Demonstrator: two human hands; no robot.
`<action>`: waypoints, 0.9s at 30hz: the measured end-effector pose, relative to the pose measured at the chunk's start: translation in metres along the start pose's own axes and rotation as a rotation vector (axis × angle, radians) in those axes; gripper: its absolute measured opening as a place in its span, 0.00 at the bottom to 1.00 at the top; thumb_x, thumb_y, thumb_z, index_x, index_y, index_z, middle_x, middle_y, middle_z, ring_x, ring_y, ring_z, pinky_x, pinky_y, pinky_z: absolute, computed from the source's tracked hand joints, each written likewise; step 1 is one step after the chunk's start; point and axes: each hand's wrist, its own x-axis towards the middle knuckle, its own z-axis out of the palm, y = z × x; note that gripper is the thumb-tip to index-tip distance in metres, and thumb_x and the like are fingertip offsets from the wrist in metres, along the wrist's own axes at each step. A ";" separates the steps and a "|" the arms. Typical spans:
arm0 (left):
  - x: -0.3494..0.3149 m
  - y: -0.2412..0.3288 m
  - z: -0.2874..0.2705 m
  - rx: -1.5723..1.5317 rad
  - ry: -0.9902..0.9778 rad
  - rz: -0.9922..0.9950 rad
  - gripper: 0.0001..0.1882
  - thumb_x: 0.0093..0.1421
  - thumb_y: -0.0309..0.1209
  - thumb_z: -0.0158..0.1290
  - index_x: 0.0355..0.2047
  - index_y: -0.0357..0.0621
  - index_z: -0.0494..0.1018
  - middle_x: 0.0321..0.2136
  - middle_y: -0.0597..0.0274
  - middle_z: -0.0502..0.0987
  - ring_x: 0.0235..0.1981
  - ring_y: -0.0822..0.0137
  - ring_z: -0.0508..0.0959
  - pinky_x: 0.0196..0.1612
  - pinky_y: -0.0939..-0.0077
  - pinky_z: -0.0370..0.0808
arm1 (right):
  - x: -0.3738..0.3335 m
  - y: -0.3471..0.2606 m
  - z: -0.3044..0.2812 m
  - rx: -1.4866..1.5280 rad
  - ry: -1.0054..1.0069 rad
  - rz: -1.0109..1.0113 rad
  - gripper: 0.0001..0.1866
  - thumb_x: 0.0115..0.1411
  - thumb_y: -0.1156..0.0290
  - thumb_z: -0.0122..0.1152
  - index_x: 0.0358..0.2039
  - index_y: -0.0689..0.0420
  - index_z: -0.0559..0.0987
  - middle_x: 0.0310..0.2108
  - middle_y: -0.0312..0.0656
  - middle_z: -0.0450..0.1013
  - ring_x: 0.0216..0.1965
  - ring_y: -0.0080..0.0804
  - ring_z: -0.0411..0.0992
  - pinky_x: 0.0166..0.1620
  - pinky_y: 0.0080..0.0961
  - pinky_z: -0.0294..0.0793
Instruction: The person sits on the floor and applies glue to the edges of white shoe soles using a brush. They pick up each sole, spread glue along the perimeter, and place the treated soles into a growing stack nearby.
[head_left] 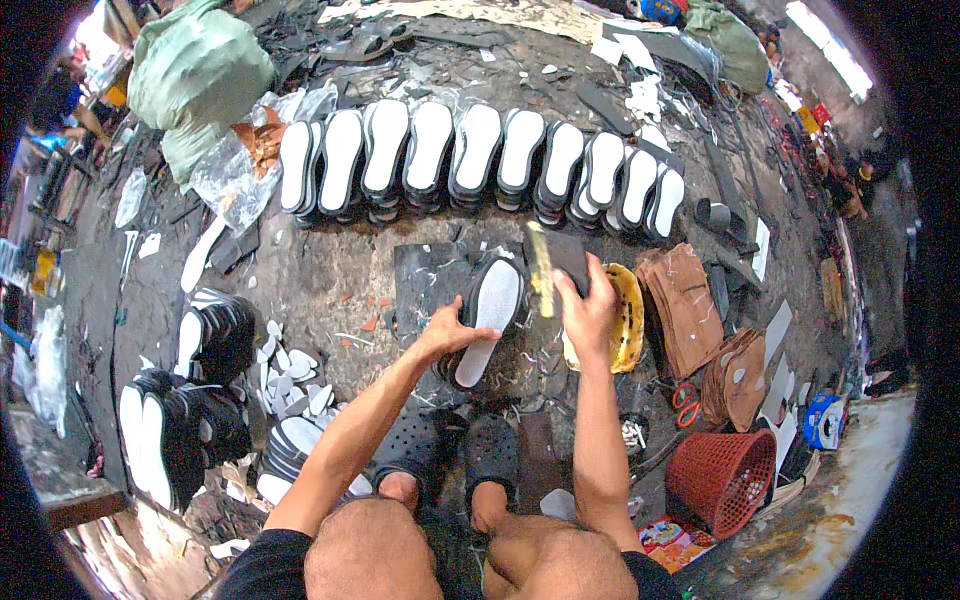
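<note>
My left hand (455,332) is wrapped round a black sandal sole with a white insole (497,300), its thumb lying across the white top. The sole is tilted above a dark flat sheet (425,275) on the floor. In my right hand (590,315) is a dark, flat block-shaped brush (560,258) with a yellowish edge, held just right of the sole and apart from it. Partly hidden behind that hand, a yellow tray (630,320) with dark specks rests on the floor.
A curved row of stacked white-topped soles (427,145) stands ahead. More stacked sandals (160,440) lie at left, near white oval pieces (290,380). Brown sheets (680,310), red-handled scissors (686,402) and a red basket (720,475) are at right. Scraps litter the floor.
</note>
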 end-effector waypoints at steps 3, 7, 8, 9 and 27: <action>-0.014 0.010 0.008 0.173 0.168 0.138 0.50 0.37 0.56 0.72 0.54 0.34 0.70 0.46 0.45 0.75 0.47 0.46 0.76 0.54 0.59 0.72 | 0.010 0.049 0.033 -0.149 -0.023 -0.027 0.20 0.60 0.68 0.63 0.51 0.62 0.75 0.40 0.51 0.79 0.40 0.45 0.78 0.47 0.38 0.76; -0.043 0.007 0.004 0.151 0.496 0.402 0.31 0.45 0.46 0.71 0.47 0.48 0.74 0.48 0.47 0.73 0.46 0.46 0.73 0.47 0.55 0.73 | 0.012 0.057 0.070 -0.596 -0.139 0.065 0.23 0.61 0.63 0.58 0.54 0.59 0.70 0.31 0.62 0.78 0.35 0.63 0.77 0.42 0.54 0.76; -0.060 -0.005 0.006 0.213 0.481 0.451 0.31 0.46 0.45 0.70 0.48 0.48 0.74 0.49 0.47 0.72 0.47 0.45 0.72 0.48 0.54 0.73 | 0.014 0.053 0.076 -0.630 -0.200 0.079 0.23 0.60 0.63 0.58 0.54 0.58 0.69 0.31 0.62 0.78 0.35 0.62 0.78 0.42 0.54 0.76; -0.082 -0.004 0.007 0.264 0.453 0.513 0.31 0.47 0.43 0.70 0.50 0.48 0.74 0.50 0.47 0.71 0.48 0.44 0.72 0.49 0.53 0.73 | 0.014 0.055 0.074 -0.646 -0.201 0.095 0.24 0.60 0.63 0.59 0.55 0.58 0.69 0.31 0.62 0.78 0.35 0.62 0.78 0.41 0.54 0.76; -0.090 -0.014 0.003 0.219 0.340 0.498 0.27 0.50 0.35 0.65 0.52 0.47 0.75 0.54 0.40 0.70 0.53 0.39 0.70 0.55 0.49 0.73 | 0.017 0.020 0.124 -0.464 -0.781 -0.531 0.13 0.59 0.65 0.56 0.46 0.44 0.78 0.31 0.49 0.80 0.33 0.53 0.79 0.36 0.49 0.77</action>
